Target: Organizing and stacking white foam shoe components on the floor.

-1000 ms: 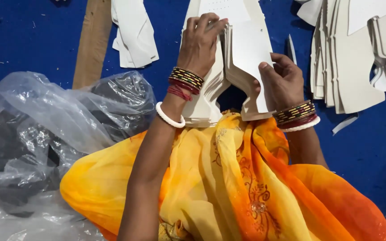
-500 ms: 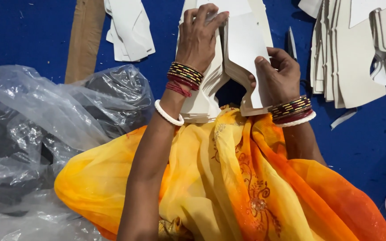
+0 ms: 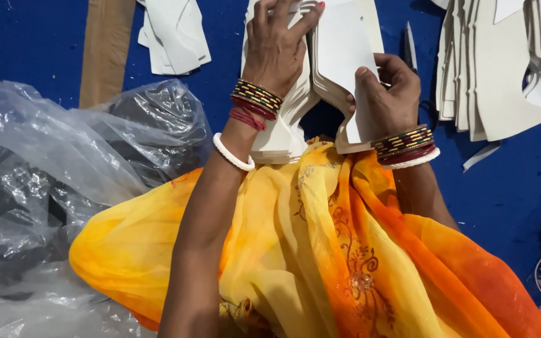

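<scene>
Below us, the blue worktop [image 3: 20, 44] carries a crumpled clear plastic bag [image 3: 64, 163] at left and a row of white cutouts [image 3: 496, 69] at right. Between them, our left hand [image 3: 277, 50] and right hand [image 3: 386, 100] grasp a stack of white cardboard cutouts [image 3: 339, 56] above the orange cloth [image 3: 320, 250].

My left hand [image 3: 275, 53] reaches forward, back facing up, fingers [image 3: 302, 19] spread and curled. My right hand [image 3: 386, 100] sits just beside it, thumb pressed inward, fingers wrapped in a grip. Both forearms run up from my lap, wrists ringed with bangles.
</scene>
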